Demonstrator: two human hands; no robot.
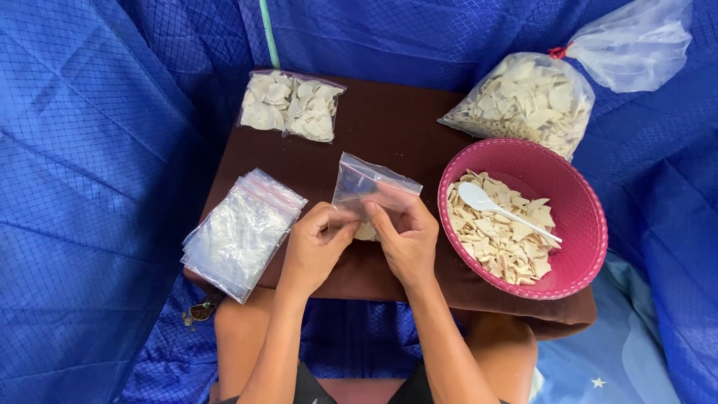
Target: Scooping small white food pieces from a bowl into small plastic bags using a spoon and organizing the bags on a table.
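My left hand (318, 245) and my right hand (404, 233) both pinch the near edge of a small clear zip bag (364, 184) lying on a brown board (389, 127). A few pale chips show inside the bag between my fingers. To the right stands a pink bowl (582, 193) holding pale flat chips (499, 239), with a white plastic spoon (493, 208) resting on them.
A stack of empty clear zip bags (239, 233) lies at the board's left edge. A filled zip bag of chips (292, 106) sits at the back. A large clear sack of chips (527, 101), tied with red, lies back right. Blue quilted cloth (97, 187) surrounds everything.
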